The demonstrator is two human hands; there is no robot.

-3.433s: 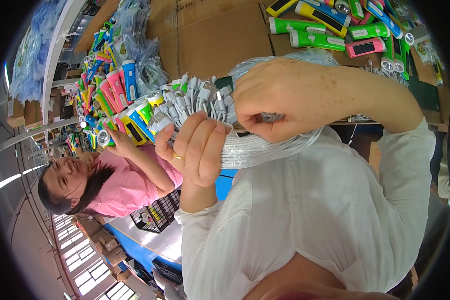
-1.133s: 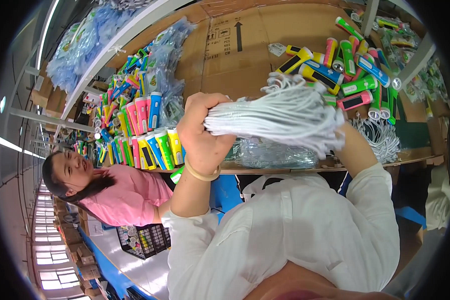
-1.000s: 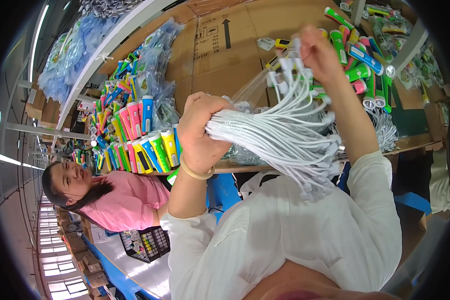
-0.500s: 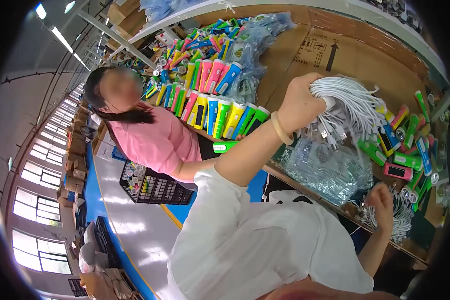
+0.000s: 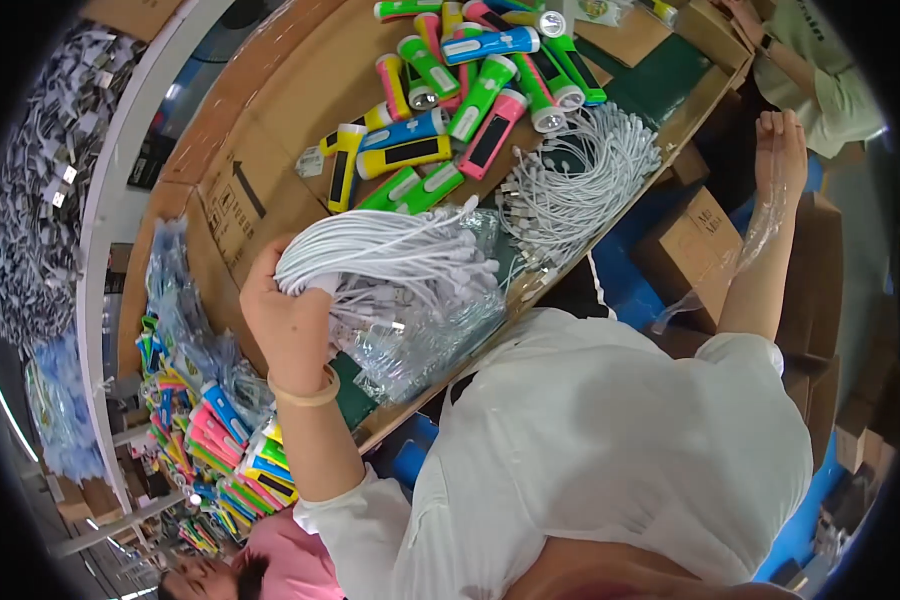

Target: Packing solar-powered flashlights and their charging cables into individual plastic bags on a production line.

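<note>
My left hand [image 5: 288,318], a tan band at its wrist, is closed round one end of a bundle of white USB cables [image 5: 400,245]. The bundle hangs over clear plastic bags [image 5: 425,355] in a cardboard-lined tray [image 5: 195,250]. Off to the right, beyond the tray's edge, my right hand [image 5: 780,150] is raised with its fingers curled in. From it a thin strip of clear plastic film [image 5: 755,245] trails down along my forearm. A second heap of white cables [image 5: 595,180] lies in the tray, right of the held bundle.
Colourful flashlights [image 5: 480,95] lie loosely behind the cables, and more flashlights [image 5: 215,430] stand at the lower left. A cardboard box [image 5: 695,245] sits below my right arm. A shelf [image 5: 100,220] borders the left. Co-workers in pink [image 5: 290,555] and pale green [image 5: 820,75] are nearby.
The view has swung right. My right hand has moved from the cable heap out past the tray's edge, and plastic film now trails from it. My left hand still grips the cable bundle.
</note>
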